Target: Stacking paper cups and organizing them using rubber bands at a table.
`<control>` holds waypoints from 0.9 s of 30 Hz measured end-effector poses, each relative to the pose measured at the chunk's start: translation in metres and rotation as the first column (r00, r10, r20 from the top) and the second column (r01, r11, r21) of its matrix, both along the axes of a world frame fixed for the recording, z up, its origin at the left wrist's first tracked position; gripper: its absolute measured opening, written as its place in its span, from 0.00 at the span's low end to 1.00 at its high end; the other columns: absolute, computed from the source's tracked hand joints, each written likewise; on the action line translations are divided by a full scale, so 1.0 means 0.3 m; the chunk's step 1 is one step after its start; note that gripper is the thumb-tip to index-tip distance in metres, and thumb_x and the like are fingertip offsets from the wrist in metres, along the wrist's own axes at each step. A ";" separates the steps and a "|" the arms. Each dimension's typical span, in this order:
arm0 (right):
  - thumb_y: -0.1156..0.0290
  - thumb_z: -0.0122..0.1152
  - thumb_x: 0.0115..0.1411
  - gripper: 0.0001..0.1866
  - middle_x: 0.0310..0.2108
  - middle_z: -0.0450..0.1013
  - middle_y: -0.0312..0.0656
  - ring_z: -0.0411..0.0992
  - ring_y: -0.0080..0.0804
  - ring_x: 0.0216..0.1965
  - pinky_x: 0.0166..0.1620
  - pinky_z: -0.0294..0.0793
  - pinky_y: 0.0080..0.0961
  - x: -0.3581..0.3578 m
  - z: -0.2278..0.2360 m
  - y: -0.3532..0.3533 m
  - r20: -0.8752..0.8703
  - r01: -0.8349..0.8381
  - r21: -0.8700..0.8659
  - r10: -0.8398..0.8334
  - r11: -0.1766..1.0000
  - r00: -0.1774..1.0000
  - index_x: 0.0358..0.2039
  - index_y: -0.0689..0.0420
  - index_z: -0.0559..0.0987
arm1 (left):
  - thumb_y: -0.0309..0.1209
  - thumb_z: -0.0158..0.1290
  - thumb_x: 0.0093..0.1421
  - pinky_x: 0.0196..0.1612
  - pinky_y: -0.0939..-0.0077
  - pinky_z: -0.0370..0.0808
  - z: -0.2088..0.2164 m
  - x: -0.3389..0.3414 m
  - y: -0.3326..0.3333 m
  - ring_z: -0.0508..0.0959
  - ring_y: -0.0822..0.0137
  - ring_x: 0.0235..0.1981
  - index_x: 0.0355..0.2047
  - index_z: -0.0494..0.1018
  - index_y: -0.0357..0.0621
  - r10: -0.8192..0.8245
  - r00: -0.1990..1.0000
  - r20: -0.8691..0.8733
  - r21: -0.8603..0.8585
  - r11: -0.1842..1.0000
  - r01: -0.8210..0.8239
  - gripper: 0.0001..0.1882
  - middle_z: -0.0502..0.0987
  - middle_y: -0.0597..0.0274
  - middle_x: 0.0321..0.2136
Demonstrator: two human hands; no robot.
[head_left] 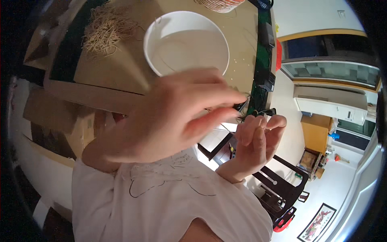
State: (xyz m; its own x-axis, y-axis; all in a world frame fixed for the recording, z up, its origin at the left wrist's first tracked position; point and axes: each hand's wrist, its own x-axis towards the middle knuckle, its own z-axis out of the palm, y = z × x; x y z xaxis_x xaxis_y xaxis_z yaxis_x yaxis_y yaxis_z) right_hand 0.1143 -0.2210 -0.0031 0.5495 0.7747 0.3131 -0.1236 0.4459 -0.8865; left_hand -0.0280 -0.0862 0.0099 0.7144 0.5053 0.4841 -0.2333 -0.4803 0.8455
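Note:
My left hand [181, 109] reaches across the middle, blurred by motion. Its thumb and index finger close toward a small dark piece [240, 105] whose kind I cannot make out. Close beside its fingertips is my right hand [260, 135], fingers curled in a pinch. Thin dark strands [243, 118] run between the two hands, and what the right fingers grip is mostly hidden. Behind my left hand stands a large white bowl [189, 21] with a thin strand lying in it. A loose heap of beige strands [108, 33] lies left of the bowl.
A woven basket [221, 5] sits beyond the bowl. Black box-shaped things [266, 80] line the table's green right edge. A cardboard box [82, 127] is below the table's left side. Dark chairs [282, 183] stand to the right.

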 end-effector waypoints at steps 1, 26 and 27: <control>0.80 0.53 0.58 0.11 0.19 0.62 0.36 0.58 0.23 0.15 0.18 0.56 0.18 0.001 -0.010 0.000 0.029 -0.014 0.007 0.014 1.000 0.999 0.38 0.57 0.61 | 0.20 0.59 0.49 0.30 0.79 0.71 -0.004 0.020 -0.023 0.75 0.71 0.30 0.46 0.74 0.38 -0.081 0.997 -0.018 -0.188 0.979 0.076 0.20 0.74 0.59 0.30; 0.85 0.57 0.55 0.05 0.31 0.71 0.39 0.67 0.18 0.30 0.34 0.67 0.14 0.030 -0.124 0.065 0.498 0.344 -0.112 -0.247 0.932 0.831 0.32 0.65 0.72 | 0.26 0.53 0.53 0.31 0.62 0.68 -0.112 0.185 -0.033 0.69 0.55 0.27 0.25 0.65 0.41 0.283 0.959 -0.007 0.336 0.904 -0.264 0.07 0.67 0.57 0.23; 0.85 0.57 0.55 0.05 0.30 0.71 0.38 0.66 0.18 0.28 0.33 0.66 0.14 0.029 -0.124 0.067 0.450 0.343 -0.131 -0.253 0.930 0.856 0.32 0.65 0.73 | 0.27 0.54 0.53 0.31 0.62 0.68 -0.111 0.188 -0.021 0.69 0.55 0.26 0.24 0.65 0.41 0.272 0.962 -0.001 0.350 0.901 -0.255 0.08 0.67 0.58 0.22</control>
